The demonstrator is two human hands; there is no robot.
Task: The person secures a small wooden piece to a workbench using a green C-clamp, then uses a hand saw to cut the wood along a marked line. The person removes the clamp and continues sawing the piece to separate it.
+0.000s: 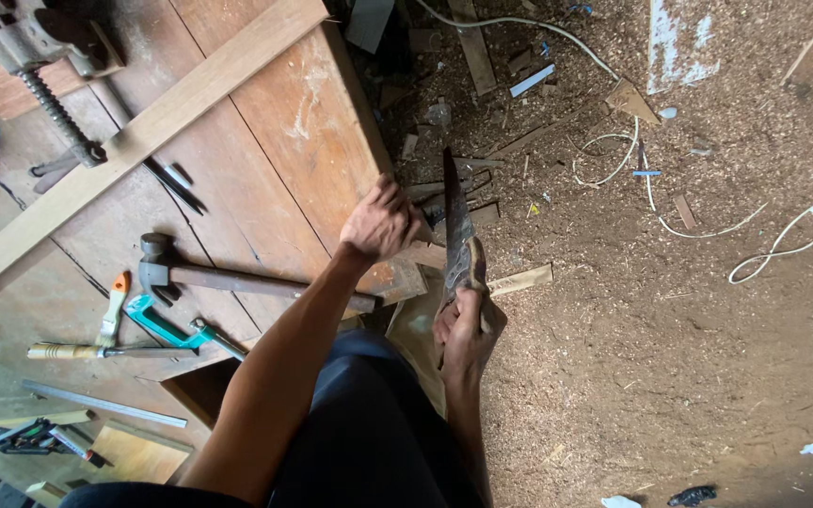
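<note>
Handsaw (454,218) and workpiece met just off the right edge of the wooden surface (275,160), and this was the relation that mattered. The saw was held by the right hand (468,329), which was closed fully around the wooden handle, with the blade running away from the person, its long axis nearly parallel to that right edge and its tip pointing to the far side. The left hand (383,224) was laid on a small piece of wood (405,275) at the same edge, fingers curled down over it; how firmly it was gripped could not be told. The blade was seen just beside this hand, on its right, so the left hand was the nearer one to the cutting line, while the right hand was placed behind it, closer to the body.

On the surface, well apart from both hands, a hammer (237,277) was lying with its handle pointing toward the left hand, and a long plank (143,136) was set diagonally across the far part. A green-handled tool (167,329) and a brush (113,306) were left near the front left corner. The floor (689,329) to the right was covered with sawdust and crossed by a white cable (783,235).
</note>
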